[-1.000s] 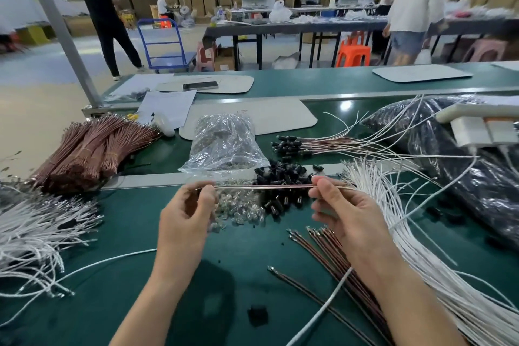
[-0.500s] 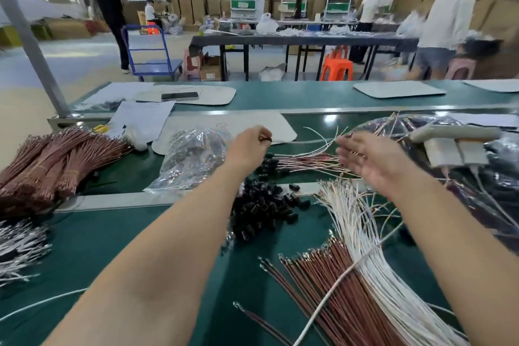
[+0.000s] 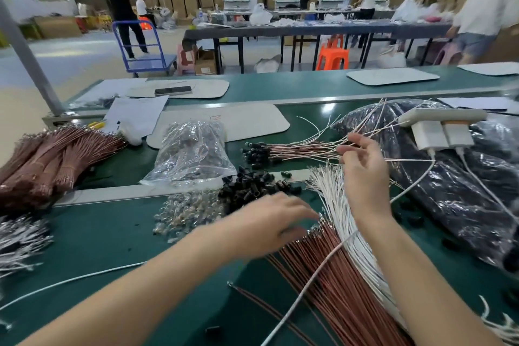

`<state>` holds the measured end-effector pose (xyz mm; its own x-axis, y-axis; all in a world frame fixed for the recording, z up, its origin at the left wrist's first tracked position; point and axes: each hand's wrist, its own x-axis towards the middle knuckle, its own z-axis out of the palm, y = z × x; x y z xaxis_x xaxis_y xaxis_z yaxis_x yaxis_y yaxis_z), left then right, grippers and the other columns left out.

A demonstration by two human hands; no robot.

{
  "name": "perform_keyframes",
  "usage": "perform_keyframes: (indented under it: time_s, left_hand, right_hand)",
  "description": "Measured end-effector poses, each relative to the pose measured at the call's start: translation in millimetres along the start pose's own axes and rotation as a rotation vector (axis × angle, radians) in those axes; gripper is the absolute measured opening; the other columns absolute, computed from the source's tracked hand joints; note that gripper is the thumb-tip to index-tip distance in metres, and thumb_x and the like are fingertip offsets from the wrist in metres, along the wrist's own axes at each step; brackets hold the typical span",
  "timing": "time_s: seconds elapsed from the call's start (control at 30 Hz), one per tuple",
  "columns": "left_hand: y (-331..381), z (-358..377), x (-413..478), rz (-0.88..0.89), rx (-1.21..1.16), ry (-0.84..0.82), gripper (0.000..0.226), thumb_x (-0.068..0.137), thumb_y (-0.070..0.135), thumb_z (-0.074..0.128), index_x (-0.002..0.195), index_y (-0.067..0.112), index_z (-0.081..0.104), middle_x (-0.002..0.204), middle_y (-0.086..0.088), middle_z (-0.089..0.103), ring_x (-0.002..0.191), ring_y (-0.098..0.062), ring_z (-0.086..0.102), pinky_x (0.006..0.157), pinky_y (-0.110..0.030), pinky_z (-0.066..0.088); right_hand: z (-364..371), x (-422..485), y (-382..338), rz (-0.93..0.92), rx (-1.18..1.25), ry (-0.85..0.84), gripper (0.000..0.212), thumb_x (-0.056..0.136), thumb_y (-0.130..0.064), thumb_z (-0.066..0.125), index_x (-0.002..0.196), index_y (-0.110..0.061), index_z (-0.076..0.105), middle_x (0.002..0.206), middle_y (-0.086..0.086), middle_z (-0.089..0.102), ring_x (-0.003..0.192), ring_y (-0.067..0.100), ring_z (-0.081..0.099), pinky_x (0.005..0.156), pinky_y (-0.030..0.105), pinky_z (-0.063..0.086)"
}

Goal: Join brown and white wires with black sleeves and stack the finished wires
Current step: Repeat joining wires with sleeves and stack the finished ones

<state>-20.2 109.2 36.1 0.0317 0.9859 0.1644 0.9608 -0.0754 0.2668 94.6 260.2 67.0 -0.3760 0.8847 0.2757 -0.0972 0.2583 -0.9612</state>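
— Leaving the finished wires (image 3: 295, 149) at the back, the left hand (image 3: 269, 223) had dropped onto the loose brown wires (image 3: 331, 275). The right hand (image 3: 365, 174) stayed near that stack, fingers spread, holding nothing.
— How far along was it?
— One fan of joined pairs lay stacked; big heaps of brown wires, white wires (image 3: 328, 191) and black sleeves (image 3: 250, 185) remained.
— Was the left hand gripping a wire?
— Too blurred to tell.

Left hand (image 3: 271, 223), motion-blurred, covers part of the brown wires (image 3: 334, 278).
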Motion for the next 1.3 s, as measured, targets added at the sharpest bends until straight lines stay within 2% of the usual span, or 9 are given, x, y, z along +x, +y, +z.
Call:
perform_keyframes:
  time_s: [0.1, 0.27, 0.47, 0.67, 0.8, 0.9, 0.97, 1.1, 1.3]
  left_hand:
    - [20.1, 19.4, -15.0, 0.122, 0.104, -0.051, 0.04, 0.106, 0.034, 0.051, 0.146, 0.031, 0.05, 0.153, 0.001, 0.047, 0.136, -0.022, 0.044, 0.114, -0.036, 0.035]
    - [30.5, 25.6, -19.7, 0.054, 0.273, 0.114, 0.029, 0.106, 0.034, 0.05, 0.132, 0.026, 0.06, 0.127, -0.004, 0.058, 0.107, -0.022, 0.055, 0.091, -0.035, 0.042]
    - [28.3, 17.3, -33.7, 0.035, 0.369, 0.165, 0.021, 0.106, 0.029, 0.049, 0.122, 0.022, 0.06, 0.119, -0.001, 0.058, 0.102, -0.022, 0.056, 0.086, -0.036, 0.045]
    - [11.3, -5.6, -63.7, -0.109, 0.253, 0.276, 0.017, 0.104, 0.038, 0.052, 0.113, 0.028, 0.062, 0.121, 0.008, 0.058, 0.109, -0.016, 0.052, 0.094, -0.032, 0.039]
    - [2.6, -22.3, -94.6, -0.297, 0.223, 0.452, 0.007, 0.098, 0.028, 0.065, 0.103, 0.025, 0.069, 0.107, 0.011, 0.068, 0.105, -0.018, 0.059, 0.094, -0.037, 0.043]
    - [-9.8, -28.6, -123.1, -0.508, 0.167, 0.645, 0.007, 0.094, 0.024, 0.07, 0.1, 0.025, 0.069, 0.101, 0.015, 0.069, 0.1, -0.017, 0.06, 0.09, -0.035, 0.038]
    - [-15.4, -26.9, -139.6, -0.592, 0.119, 0.747, 0.009, 0.093, 0.02, 0.071, 0.1, 0.024, 0.067, 0.098, 0.016, 0.068, 0.096, -0.016, 0.059, 0.089, -0.032, 0.035]
    - [-21.1, -12.7, -161.2, -0.719, 0.074, 0.85, 0.014, 0.092, 0.016, 0.072, 0.099, 0.026, 0.064, 0.095, 0.015, 0.067, 0.094, -0.016, 0.057, 0.09, -0.029, 0.03]
    - [-23.8, 9.2, -160.7, -0.671, 0.35, 0.754, 0.023, 0.094, 0.02, 0.07, 0.118, 0.017, 0.07, 0.111, 0.0, 0.073, 0.112, -0.025, 0.059, 0.107, -0.046, 0.034]
  right_hand:
    - [11.4, -26.7, 7.0, -0.011, -0.036, -0.056, 0.027, 0.099, -0.016, 0.049, 0.111, -0.039, 0.057, 0.101, -0.012, 0.068, 0.056, -0.006, 0.052, 0.05, 0.008, 0.043]
    - [22.8, -56.6, 10.5, -0.002, -0.106, -0.154, 0.025, 0.101, -0.02, 0.049, 0.113, -0.041, 0.056, 0.099, -0.017, 0.067, 0.08, -0.009, 0.06, 0.066, 0.012, 0.043]
    - [18.5, -74.0, 8.5, -0.036, -0.233, -0.25, 0.026, 0.103, -0.02, 0.05, 0.113, -0.043, 0.056, 0.101, -0.018, 0.065, 0.086, -0.016, 0.058, 0.065, 0.001, 0.043]
    - [18.2, -81.2, 5.2, -0.064, -0.305, -0.308, 0.024, 0.102, -0.019, 0.05, 0.113, -0.039, 0.057, 0.099, -0.014, 0.067, 0.073, -0.006, 0.061, 0.055, 0.012, 0.045]
    - [24.0, -89.5, 1.8, -0.085, -0.38, -0.462, 0.016, 0.103, -0.036, 0.048, 0.109, -0.044, 0.06, 0.091, -0.012, 0.071, 0.058, 0.012, 0.06, 0.053, 0.029, 0.051]
    - [29.9, -97.4, 2.8, -0.166, -0.463, -0.652, 0.026, 0.102, -0.052, 0.044, 0.115, -0.04, 0.062, 0.077, -0.012, 0.07, 0.048, 0.003, 0.053, 0.044, 0.016, 0.04]
    - [34.1, -100.8, 4.5, -0.194, -0.499, -0.709, 0.026, 0.101, -0.054, 0.046, 0.114, -0.04, 0.063, 0.072, -0.01, 0.068, 0.05, 0.0, 0.052, 0.048, 0.016, 0.041]
    - [44.9, -104.4, 9.1, -0.244, -0.541, -0.682, 0.022, 0.103, -0.045, 0.05, 0.114, -0.038, 0.067, 0.087, -0.017, 0.071, 0.071, -0.001, 0.062, 0.064, 0.019, 0.049]
    - [59.9, -114.5, 22.0, -0.406, -0.62, -0.635, 0.033, 0.103, -0.043, 0.046, 0.123, -0.03, 0.068, 0.106, -0.014, 0.068, 0.1, 0.006, 0.058, 0.09, 0.029, 0.049]
